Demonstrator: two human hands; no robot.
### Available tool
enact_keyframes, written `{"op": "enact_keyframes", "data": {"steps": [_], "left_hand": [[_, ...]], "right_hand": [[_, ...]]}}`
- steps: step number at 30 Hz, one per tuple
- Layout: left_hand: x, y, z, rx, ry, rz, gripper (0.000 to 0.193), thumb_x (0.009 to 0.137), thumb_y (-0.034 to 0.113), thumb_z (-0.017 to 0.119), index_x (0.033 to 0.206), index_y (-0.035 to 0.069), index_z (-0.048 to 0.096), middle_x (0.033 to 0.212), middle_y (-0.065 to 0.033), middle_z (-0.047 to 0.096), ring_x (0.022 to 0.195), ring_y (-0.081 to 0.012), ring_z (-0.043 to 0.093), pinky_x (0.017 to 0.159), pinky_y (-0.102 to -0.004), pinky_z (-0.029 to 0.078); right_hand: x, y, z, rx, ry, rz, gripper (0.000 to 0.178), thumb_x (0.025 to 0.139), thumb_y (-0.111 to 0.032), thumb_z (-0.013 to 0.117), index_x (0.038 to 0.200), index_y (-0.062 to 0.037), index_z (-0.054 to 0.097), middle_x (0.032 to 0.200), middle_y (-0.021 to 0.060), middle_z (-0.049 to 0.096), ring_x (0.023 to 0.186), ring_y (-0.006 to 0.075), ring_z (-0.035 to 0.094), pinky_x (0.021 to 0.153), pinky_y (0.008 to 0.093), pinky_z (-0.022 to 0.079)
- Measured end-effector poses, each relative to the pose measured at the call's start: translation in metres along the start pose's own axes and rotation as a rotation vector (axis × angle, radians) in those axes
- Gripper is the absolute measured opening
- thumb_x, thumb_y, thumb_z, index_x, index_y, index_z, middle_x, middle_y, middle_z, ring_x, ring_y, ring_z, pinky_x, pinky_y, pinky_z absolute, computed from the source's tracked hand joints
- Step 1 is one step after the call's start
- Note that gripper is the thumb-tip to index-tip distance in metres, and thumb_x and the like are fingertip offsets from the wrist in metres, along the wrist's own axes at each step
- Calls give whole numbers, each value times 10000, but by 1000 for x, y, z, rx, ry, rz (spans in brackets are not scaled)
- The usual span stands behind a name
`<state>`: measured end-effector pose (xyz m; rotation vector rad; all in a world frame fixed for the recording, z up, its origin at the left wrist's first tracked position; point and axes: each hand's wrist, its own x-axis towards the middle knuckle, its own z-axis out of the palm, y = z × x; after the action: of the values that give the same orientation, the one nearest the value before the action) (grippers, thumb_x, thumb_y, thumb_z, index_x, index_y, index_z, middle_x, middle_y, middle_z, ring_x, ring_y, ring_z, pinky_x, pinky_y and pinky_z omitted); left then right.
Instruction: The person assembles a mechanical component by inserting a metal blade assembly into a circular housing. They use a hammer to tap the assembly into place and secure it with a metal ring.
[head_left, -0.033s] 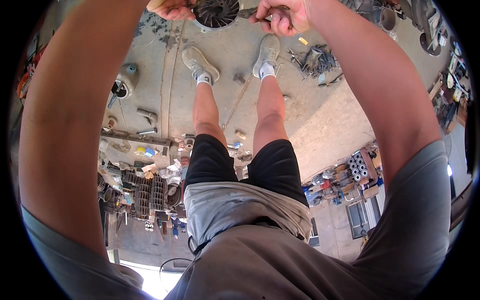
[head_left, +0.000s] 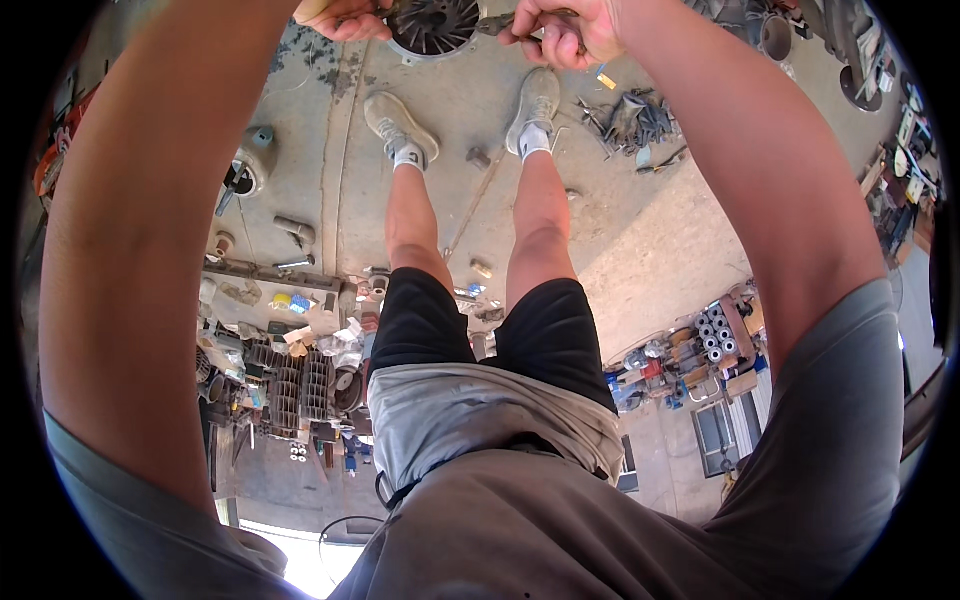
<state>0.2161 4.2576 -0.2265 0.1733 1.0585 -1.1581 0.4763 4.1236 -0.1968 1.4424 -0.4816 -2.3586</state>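
At the top of the head view lies a round metal housing (head_left: 420,45) with a dark, finned fan wheel (head_left: 440,22) inside it, partly cut off by the upper edge. To its left, my left hand (head_left: 345,18) is closed with curled fingers beside the rim; what it grips is hidden. On the other side, my right hand (head_left: 570,35) is wrapped round a pair of pliers (head_left: 496,25). The jaws of the pliers point left, close to the rim of the housing. Whether they touch it, I cannot tell.
My shoes (head_left: 400,128) stand on the concrete floor just below the housing. Dark scrap pieces (head_left: 635,120) lie to the right. A pot-like metal casing (head_left: 255,165) stands at the left, near a hammer (head_left: 296,262). Crowded machine parts (head_left: 285,385) fill the area behind me.
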Motion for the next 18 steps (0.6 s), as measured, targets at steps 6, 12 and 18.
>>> {"op": "enact_keyframes", "data": {"steps": [6,12,18], "left_hand": [[3,-9,4,-18,34,52,201,979,166,460,1088,36,568,935,-155,682,790,-248,667,702,-382,550],[14,-17,-3,-210,-140,-13,199,973,162,462,1061,13,560,967,-173,674,783,-261,645,709,-389,561],[20,-20,3,-179,-1,108,194,945,147,475,1027,9,584,921,-152,662,778,-259,632,733,-407,570]], "right_hand": [[-3,-22,7,-88,42,99,125,965,-137,571,871,-57,594,719,97,599,450,75,413,384,201,278],[1,-31,11,-127,35,142,148,968,-134,576,857,-40,604,698,82,592,448,65,410,390,192,282],[12,-34,15,-198,98,67,151,967,-130,586,829,-66,585,634,7,516,447,50,408,397,195,293]]}}
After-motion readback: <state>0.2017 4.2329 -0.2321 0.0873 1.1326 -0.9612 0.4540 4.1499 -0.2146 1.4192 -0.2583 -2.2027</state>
